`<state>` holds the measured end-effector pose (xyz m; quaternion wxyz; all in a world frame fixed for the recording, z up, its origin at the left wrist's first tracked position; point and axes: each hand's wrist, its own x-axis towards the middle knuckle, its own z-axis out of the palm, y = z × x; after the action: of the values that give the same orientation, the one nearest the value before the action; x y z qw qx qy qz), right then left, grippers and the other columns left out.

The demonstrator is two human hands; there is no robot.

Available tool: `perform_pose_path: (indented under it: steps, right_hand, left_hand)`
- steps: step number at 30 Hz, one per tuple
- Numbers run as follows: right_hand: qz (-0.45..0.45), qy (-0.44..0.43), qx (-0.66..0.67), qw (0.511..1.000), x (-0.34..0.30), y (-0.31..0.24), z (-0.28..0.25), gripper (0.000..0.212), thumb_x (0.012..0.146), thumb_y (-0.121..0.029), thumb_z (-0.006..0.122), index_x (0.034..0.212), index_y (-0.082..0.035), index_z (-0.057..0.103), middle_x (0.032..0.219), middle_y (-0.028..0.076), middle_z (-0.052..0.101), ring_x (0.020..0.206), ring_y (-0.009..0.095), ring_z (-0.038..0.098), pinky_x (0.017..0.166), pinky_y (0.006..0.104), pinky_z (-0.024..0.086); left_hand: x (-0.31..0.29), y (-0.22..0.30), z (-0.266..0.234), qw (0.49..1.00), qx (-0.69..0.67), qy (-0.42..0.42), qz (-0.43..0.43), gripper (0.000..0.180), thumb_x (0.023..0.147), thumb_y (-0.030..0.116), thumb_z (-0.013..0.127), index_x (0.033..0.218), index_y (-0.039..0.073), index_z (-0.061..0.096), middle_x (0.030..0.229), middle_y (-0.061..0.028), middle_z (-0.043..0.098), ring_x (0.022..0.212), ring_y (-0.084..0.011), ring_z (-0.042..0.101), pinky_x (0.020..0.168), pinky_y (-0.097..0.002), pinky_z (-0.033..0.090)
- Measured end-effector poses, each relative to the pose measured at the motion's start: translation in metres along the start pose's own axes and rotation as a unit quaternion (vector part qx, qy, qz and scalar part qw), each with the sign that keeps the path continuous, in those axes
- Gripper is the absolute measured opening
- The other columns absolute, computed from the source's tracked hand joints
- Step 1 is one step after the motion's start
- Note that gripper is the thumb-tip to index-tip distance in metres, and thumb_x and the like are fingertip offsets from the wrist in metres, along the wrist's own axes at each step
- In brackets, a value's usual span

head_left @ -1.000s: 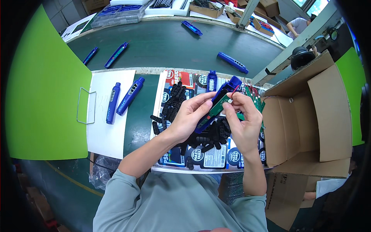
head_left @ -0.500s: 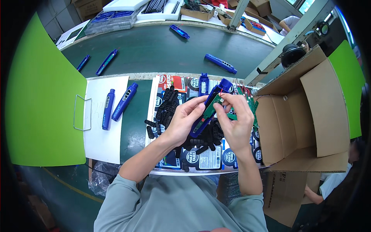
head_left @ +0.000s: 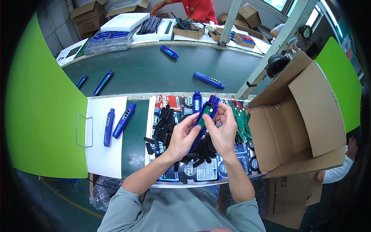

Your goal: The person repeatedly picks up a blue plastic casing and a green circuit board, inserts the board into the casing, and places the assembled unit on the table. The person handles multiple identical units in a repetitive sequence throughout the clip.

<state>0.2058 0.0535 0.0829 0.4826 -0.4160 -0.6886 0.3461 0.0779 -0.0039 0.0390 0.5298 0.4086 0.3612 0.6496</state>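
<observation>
Over the middle of the mat, a long blue plastic housing half [head_left: 213, 101] is held tilted, its far end to the right. A narrow green circuit board [head_left: 208, 110] lies in its hollow, with thin red wires sticking up at the far end. My left hand [head_left: 183, 136] grips the housing's lower left side, thumb near the board. My right hand [head_left: 223, 130] wraps the right side, its thumb on the board. Black ribbed pieces [head_left: 165, 125] are heaped beneath and left of my hands. Another blue housing part [head_left: 197, 101] lies just beyond.
Green circuit boards [head_left: 241, 124] with red wires lie right of my hands, beside an open cardboard box [head_left: 290, 131]. Two blue casings [head_left: 109, 127] rest on white paper at left, near a green panel [head_left: 46, 104]. More casings lie on the green belt [head_left: 135, 65]. A red-shirted person [head_left: 199, 9] stands beyond.
The view has tilted up, bringing the red-shirted person in. My right hand's fingertips have gone from the wire end of the board to around the housing, with the thumb on the board.
</observation>
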Motion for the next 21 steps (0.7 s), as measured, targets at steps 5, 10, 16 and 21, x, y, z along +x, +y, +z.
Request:
perform_pose_path:
  steps: [5,10,16,21]
  right_hand:
    - [0.025,-0.012,0.043,0.999,0.001,0.006,0.004,0.049,0.086,-0.004,0.078,0.127,0.007,0.054,0.094,0.008,0.067,0.076,0.009,0.061,0.06,0.0257,0.048]
    - [0.009,-0.024,0.036,0.999,0.004,0.022,0.004,0.05,0.086,-0.009,0.079,0.127,0.005,0.055,0.095,0.008,0.067,0.076,0.008,0.061,0.061,0.024,0.046]
    - [0.004,-0.02,-0.087,0.996,0.002,0.04,-0.036,0.025,0.091,-0.009,0.072,0.113,0.003,0.066,0.085,0.008,0.067,0.072,0.014,0.063,0.064,0.0294,0.049]
    - [-0.028,-0.212,-0.227,0.95,-0.013,0.067,-0.062,0.02,0.085,-0.004,0.072,0.104,0.001,0.069,0.086,0.015,0.067,0.079,0.032,0.067,0.073,0.041,0.052]
  left_hand:
    - [0.0,-0.012,-0.006,0.998,0.051,0.011,0.024,0.044,0.102,-0.001,0.051,0.145,-0.006,0.047,0.124,-0.0105,0.064,0.108,-0.0106,0.062,0.094,-0.027,0.051]
    - [0.006,-0.016,-0.014,0.995,0.09,0.016,0.028,0.043,0.102,0.0,0.052,0.144,-0.006,0.048,0.121,-0.0088,0.064,0.105,-0.0106,0.062,0.093,-0.027,0.051]
    - [0.073,-0.002,-0.099,0.97,0.194,0.128,0.067,0.04,0.1,0.004,0.056,0.14,-0.004,0.053,0.105,-0.0072,0.068,0.091,-0.0096,0.063,0.085,-0.0268,0.052]
    - [0.147,-0.003,-0.217,0.925,0.323,0.2,0.034,0.041,0.096,0.005,0.059,0.136,-0.003,0.059,0.096,-0.0103,0.068,0.075,-0.0153,0.067,0.067,-0.0292,0.055]
